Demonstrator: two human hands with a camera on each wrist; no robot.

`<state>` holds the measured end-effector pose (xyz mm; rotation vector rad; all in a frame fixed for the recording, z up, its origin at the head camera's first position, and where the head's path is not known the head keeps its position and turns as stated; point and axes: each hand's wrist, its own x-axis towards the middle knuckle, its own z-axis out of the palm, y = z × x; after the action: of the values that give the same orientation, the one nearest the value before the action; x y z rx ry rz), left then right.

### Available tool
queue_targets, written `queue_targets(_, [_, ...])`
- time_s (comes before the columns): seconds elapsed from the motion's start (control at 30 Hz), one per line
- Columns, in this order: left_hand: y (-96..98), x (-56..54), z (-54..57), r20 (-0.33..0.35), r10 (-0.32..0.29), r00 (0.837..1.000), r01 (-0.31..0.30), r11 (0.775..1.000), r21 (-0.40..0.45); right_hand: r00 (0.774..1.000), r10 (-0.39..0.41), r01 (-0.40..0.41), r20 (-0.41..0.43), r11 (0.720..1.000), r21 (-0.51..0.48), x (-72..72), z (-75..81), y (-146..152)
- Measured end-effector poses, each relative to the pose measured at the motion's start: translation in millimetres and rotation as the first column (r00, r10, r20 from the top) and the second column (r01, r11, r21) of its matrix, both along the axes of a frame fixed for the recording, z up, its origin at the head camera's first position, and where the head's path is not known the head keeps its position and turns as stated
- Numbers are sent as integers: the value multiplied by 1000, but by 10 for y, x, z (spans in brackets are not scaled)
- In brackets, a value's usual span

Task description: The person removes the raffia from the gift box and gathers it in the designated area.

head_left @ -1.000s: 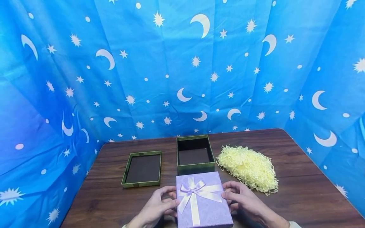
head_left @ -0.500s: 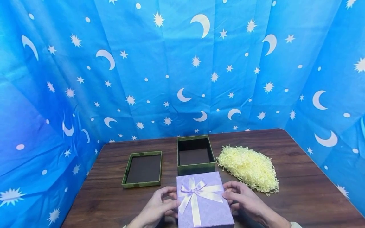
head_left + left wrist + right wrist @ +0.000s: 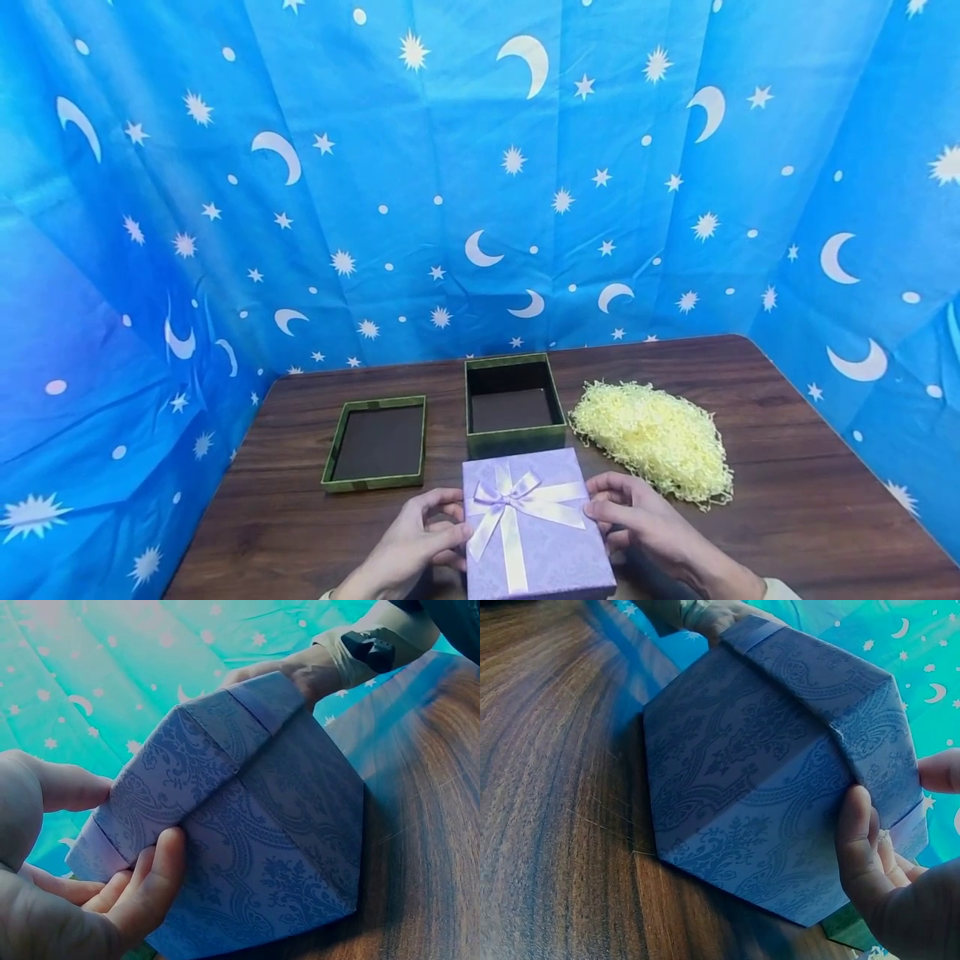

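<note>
A lilac gift box (image 3: 547, 550) with a patterned surface and a satin bow (image 3: 510, 500) stands at the table's near edge, its lid (image 3: 161, 765) on. My left hand (image 3: 408, 537) grips the lid's left side. In the left wrist view the thumb lies at the lid's top edge and the fingertips (image 3: 171, 844) sit at its lower rim. My right hand (image 3: 652, 525) grips the right side likewise, its fingertips (image 3: 855, 801) right at the rim. Below the lid, the box's base (image 3: 720, 787) shows, resting on the wooden table.
Behind the gift box stands an uncovered green box (image 3: 516, 439) with a dark interior. To its left lies a shallow green lid (image 3: 375, 482), inside up. A heap of pale yellow shredded paper (image 3: 656, 442) lies to the right. A blue curtain (image 3: 390, 167) with moons and stars surrounds the wooden table (image 3: 787, 500).
</note>
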<state>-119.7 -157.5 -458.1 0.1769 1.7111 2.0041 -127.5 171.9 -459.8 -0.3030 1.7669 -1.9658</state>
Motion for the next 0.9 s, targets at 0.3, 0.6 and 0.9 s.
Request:
queue_targets(0.3, [-8, 6, -1, -18, -2, 1000, 2, 1000, 4, 1000, -11, 11, 6, 1000, 16, 13, 9, -6])
queue_targets(0.6, [-12, 20, 31, -21, -1, 1000, 1, 1000, 3, 1000, -19, 18, 16, 999, 29, 17, 57, -10])
queue_targets(0.9, [-16, 14, 77, -46, -2, 999, 2, 1000, -4, 1000, -17, 18, -12, 999, 42, 18, 119, -4])
